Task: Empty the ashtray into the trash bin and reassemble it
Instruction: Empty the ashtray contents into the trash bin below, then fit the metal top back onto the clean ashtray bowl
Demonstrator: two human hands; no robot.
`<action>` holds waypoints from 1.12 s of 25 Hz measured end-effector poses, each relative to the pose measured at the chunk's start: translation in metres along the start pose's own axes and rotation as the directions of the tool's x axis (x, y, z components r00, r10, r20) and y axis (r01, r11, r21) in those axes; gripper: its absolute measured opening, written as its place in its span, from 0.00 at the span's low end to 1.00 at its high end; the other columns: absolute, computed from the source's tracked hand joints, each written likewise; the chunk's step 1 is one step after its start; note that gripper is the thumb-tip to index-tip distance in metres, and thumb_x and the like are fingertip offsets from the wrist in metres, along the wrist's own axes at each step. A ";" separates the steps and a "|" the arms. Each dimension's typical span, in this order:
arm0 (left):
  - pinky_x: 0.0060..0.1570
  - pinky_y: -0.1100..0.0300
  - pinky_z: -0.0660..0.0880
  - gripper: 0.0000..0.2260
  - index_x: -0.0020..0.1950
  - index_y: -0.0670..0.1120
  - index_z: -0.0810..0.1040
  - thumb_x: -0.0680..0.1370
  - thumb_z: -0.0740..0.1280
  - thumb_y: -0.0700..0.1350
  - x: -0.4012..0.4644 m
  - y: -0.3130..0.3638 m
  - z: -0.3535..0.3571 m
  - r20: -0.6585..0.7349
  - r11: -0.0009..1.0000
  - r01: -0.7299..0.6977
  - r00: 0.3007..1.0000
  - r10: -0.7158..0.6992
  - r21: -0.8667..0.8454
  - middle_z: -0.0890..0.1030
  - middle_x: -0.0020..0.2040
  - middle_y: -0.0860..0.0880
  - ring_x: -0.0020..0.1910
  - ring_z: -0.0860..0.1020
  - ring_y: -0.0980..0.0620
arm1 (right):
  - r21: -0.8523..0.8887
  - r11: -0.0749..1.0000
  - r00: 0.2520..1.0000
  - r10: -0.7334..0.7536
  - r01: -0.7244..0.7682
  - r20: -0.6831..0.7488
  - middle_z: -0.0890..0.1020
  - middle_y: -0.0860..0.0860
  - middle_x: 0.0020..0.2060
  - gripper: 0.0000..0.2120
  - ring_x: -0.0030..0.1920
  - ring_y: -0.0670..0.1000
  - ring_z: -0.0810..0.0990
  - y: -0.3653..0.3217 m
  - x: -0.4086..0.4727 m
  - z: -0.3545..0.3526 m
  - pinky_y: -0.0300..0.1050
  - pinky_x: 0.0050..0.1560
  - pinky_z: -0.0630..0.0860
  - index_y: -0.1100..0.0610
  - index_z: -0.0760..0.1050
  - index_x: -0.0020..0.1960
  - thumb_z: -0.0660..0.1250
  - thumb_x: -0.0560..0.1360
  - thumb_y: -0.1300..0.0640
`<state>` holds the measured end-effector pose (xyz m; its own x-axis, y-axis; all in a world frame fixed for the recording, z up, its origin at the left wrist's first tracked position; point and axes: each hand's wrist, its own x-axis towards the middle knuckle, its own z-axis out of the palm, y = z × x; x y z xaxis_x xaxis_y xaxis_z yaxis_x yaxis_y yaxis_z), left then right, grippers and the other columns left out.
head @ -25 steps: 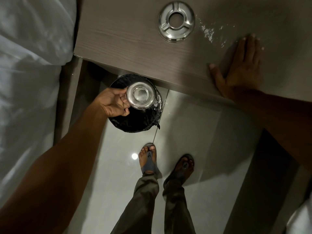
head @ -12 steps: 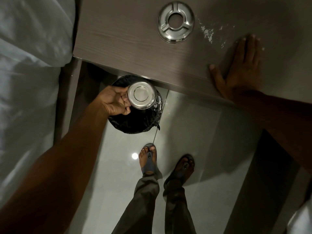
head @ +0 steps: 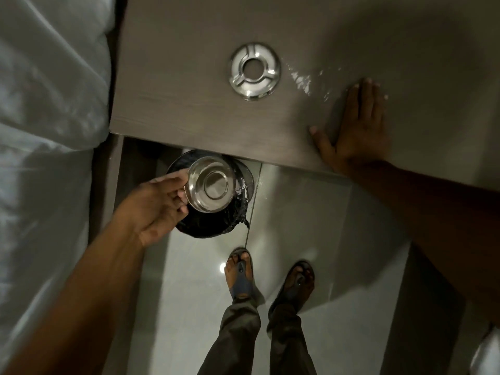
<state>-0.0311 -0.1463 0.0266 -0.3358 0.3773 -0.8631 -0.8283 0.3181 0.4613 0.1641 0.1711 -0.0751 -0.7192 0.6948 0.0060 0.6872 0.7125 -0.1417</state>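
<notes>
Left hand (head: 154, 207) grip closed on upturned bowl (head: 209, 184) over bin (head: 216, 226) — right hand (head: 357, 131) flat, open on desk (head: 176, 90); lid (head: 255, 71) apart.

Ashtray lid (head: 255, 71) on table (head: 173, 85); right hand (head: 355, 131) laid flat near table edge, right of lid. Bowl (head: 210, 184) held upturned by left hand (head: 154, 207) over trash bin (head: 216, 226), below table edge. Bed (head: 51, 131) at left.

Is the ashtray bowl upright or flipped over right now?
Flipped over: the ashtray bowl shows its flat underside to the camera, held by the left hand above the trash bin.
</notes>
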 end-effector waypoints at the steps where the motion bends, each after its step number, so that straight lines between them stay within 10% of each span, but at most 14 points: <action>1: 0.39 0.64 0.74 0.11 0.56 0.42 0.83 0.76 0.70 0.43 -0.015 0.003 0.022 0.018 0.979 -0.176 0.984 0.175 0.102 0.83 0.38 0.51 0.38 0.76 0.56 | 0.010 1.000 1.000 0.000 0.000 0.007 0.55 0.68 0.81 0.51 0.81 0.67 0.52 -0.001 -0.003 0.000 0.64 0.81 0.50 0.68 0.53 0.81 0.53 0.78 0.27; 3: 0.44 0.62 0.80 0.09 0.55 0.46 0.85 0.76 0.72 0.46 -0.025 0.013 0.080 0.138 0.678 -0.605 0.780 0.610 0.418 0.87 0.45 0.52 0.44 0.83 0.55 | 0.037 0.999 1.000 -0.018 0.018 0.007 0.56 0.69 0.80 0.51 0.81 0.67 0.54 -0.006 -0.007 0.000 0.63 0.81 0.50 0.69 0.55 0.81 0.57 0.77 0.29; 5: 0.49 0.55 0.79 0.06 0.53 0.47 0.85 0.78 0.71 0.43 -0.008 0.028 0.131 0.411 0.113 -0.786 0.433 0.802 0.608 0.86 0.46 0.52 0.46 0.83 0.53 | 0.041 0.997 0.997 -0.068 0.067 0.032 0.57 0.69 0.80 0.51 0.81 0.67 0.55 -0.018 -0.006 0.004 0.62 0.81 0.50 0.69 0.55 0.81 0.58 0.77 0.29; 7: 0.52 0.44 0.74 0.08 0.53 0.42 0.85 0.76 0.71 0.37 0.026 0.032 0.183 0.727 -0.377 -0.763 0.173 0.665 0.525 0.86 0.48 0.47 0.48 0.81 0.44 | 0.050 0.998 0.999 -0.031 0.030 0.021 0.58 0.69 0.80 0.51 0.81 0.67 0.55 -0.004 -0.002 0.000 0.63 0.81 0.50 0.70 0.56 0.80 0.55 0.77 0.28; 9: 0.52 0.41 0.71 0.10 0.53 0.39 0.85 0.73 0.73 0.35 0.061 0.035 0.200 0.831 -0.558 -0.680 0.140 0.539 0.476 0.86 0.48 0.43 0.48 0.82 0.39 | 0.050 0.999 1.000 -0.012 0.011 0.019 0.57 0.69 0.80 0.51 0.81 0.66 0.54 -0.001 0.002 -0.004 0.62 0.82 0.50 0.70 0.56 0.81 0.52 0.77 0.27; 19: 0.57 0.44 0.65 0.13 0.60 0.42 0.83 0.76 0.71 0.43 0.107 0.018 0.185 0.781 -0.558 -0.550 0.382 0.494 0.622 0.85 0.53 0.45 0.55 0.78 0.40 | 0.025 0.999 0.999 -0.031 0.030 0.034 0.57 0.69 0.80 0.51 0.82 0.66 0.53 -0.006 0.001 -0.002 0.62 0.82 0.49 0.70 0.57 0.80 0.53 0.77 0.28; 23: 0.61 0.47 0.62 0.32 0.73 0.42 0.70 0.70 0.70 0.51 0.096 0.032 0.166 0.649 -0.408 -0.524 0.449 0.614 0.748 0.75 0.67 0.40 0.66 0.69 0.40 | 0.026 0.999 0.999 -0.034 0.034 0.018 0.57 0.70 0.80 0.51 0.81 0.67 0.55 -0.006 -0.001 -0.002 0.62 0.82 0.49 0.70 0.57 0.80 0.55 0.78 0.28; 28: 0.67 0.43 0.57 0.54 0.78 0.48 0.58 0.59 0.76 0.65 0.115 0.097 0.143 0.401 -0.312 -0.262 0.714 0.574 0.913 0.59 0.77 0.41 0.73 0.57 0.38 | 0.045 0.998 0.999 -0.036 0.035 0.007 0.58 0.70 0.79 0.50 0.81 0.67 0.55 -0.007 -0.002 -0.003 0.63 0.82 0.49 0.70 0.58 0.79 0.57 0.77 0.28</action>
<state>-0.0854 0.0521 0.0017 -0.5355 0.8006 -0.2689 0.7561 0.5963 0.2698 0.1605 0.1651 -0.0711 -0.7438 0.6684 0.0040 0.6561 0.7313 -0.1862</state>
